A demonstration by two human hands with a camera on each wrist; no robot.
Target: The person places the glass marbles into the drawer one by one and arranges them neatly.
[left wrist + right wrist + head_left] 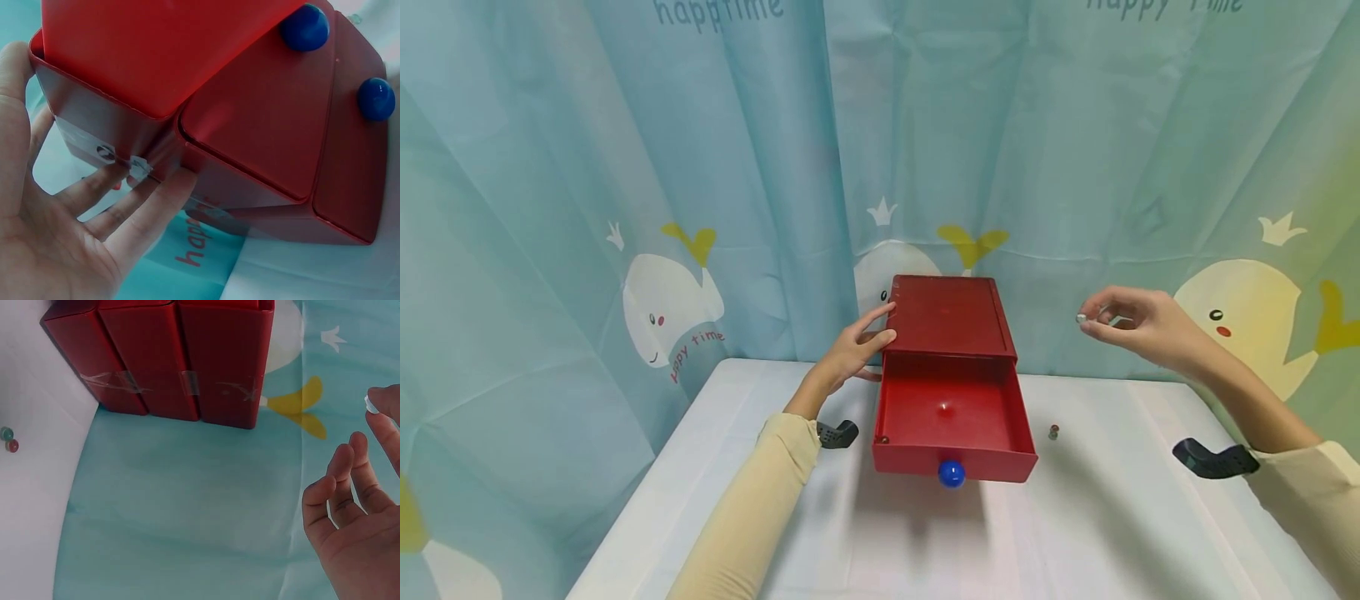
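Observation:
A red drawer box (955, 317) stands on the table, its top drawer (955, 465) pulled out and bearing a round blue knob (951, 474). My left hand (853, 354) touches the left side of the box with spread, mostly straight fingers; the left wrist view shows the fingers (153, 215) against that side. Out to the right, in the air, my right hand (1131, 321) pinches a small whitish piece (371, 405) between thumb and forefinger; its exact kind is unclear. A tiny brownish thing (883, 439) lies in the drawer's front left corner.
On the table right of the box lie a small green bead (7, 433) and a red bead (12, 445), close together. Lower drawers with blue knobs (376, 99) are closed. Behind the white table (760, 375) hangs a blue-green curtain (760, 167) with whale prints.

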